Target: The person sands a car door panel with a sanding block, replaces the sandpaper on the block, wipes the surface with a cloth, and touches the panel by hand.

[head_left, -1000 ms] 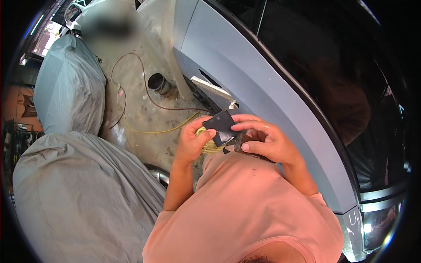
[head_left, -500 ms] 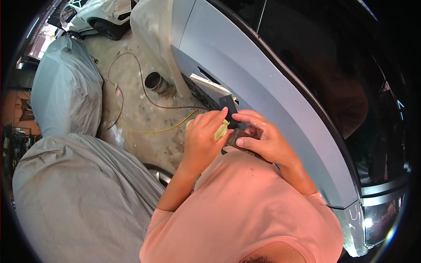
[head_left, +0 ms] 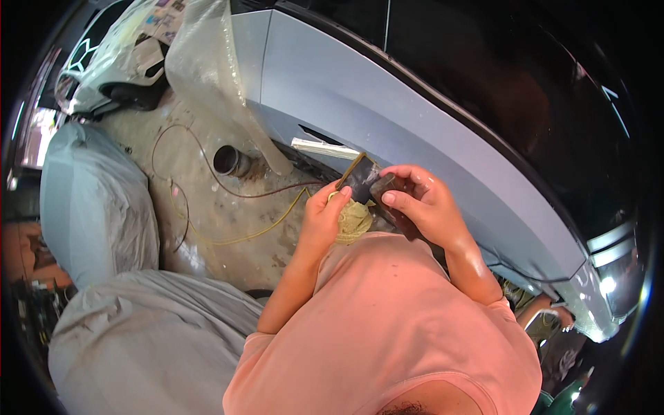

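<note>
My left hand (head_left: 325, 211) is closed on a dark sheet (head_left: 361, 181) with a tan edge, its thumb pressed on the near side. A crumpled yellow cloth (head_left: 354, 220) hangs from the same hand, under the sheet. My right hand (head_left: 429, 204) grips a dark brown block (head_left: 398, 200) between thumb and fingers, just right of the sheet. Both hands are in front of the pink shirt, beside the grey car panel (head_left: 360, 104). Past the sheet, a whitish strip (head_left: 325, 147) sticks out at the panel's lower edge.
A black bucket-like container (head_left: 229, 161) stands on the floor, with a red-brown hose (head_left: 207, 169) and a yellow hose (head_left: 266, 232) around it. Grey covers (head_left: 152, 339) drape large objects at left. Plastic sheeting (head_left: 207, 83) hangs by the panel. A white vehicle (head_left: 131, 76) is at upper left.
The view has turned. The left hand has drawn back from over the cloth, and the sheet now shows a tan edge. The right hand still holds the block, now tilted more upright.
</note>
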Motion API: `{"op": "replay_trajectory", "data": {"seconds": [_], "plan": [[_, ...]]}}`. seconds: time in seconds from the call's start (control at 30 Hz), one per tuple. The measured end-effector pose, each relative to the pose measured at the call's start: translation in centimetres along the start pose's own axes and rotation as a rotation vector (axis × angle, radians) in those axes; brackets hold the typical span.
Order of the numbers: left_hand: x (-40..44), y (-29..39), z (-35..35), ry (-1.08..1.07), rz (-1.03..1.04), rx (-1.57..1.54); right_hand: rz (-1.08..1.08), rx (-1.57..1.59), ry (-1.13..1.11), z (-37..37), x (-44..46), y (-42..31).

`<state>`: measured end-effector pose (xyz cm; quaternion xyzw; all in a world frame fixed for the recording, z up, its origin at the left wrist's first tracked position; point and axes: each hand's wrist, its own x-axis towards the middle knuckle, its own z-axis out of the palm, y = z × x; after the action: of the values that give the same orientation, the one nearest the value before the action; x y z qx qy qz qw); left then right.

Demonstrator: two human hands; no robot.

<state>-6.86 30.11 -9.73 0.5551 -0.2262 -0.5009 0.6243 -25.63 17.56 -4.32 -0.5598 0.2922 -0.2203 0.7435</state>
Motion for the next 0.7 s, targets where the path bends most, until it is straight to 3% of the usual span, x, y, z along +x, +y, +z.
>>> {"op": "replay_trajectory", "data": {"seconds": [0.17, 0.27, 0.47, 0.57, 0.7], "plan": [[0.3, 2.1, -4.1, -0.201, -0.160, 0.011, -0.345, -0.630, 0.353, 5.5, 0.4, 1.2], [0.5, 3.5, -6.8, -0.342, -0.220, 0.086, -0.376, -0.723, 0.445, 8.8, 0.8, 2.4], [1.4, 3.8, -9.9, -0.430, -0.162, 0.168, -0.466, -0.850, 0.585, 13.4, 1.0, 4.8], [2.0, 2.8, -11.1, -0.456, 0.017, 0.318, -0.403, -0.792, 0.653, 15.0, 0.8, 5.4], [1.7, 5.1, -11.7, -0.477, 0.035, 0.419, -0.388, -0.736, 0.716, 16.5, 0.7, 5.7]]}}
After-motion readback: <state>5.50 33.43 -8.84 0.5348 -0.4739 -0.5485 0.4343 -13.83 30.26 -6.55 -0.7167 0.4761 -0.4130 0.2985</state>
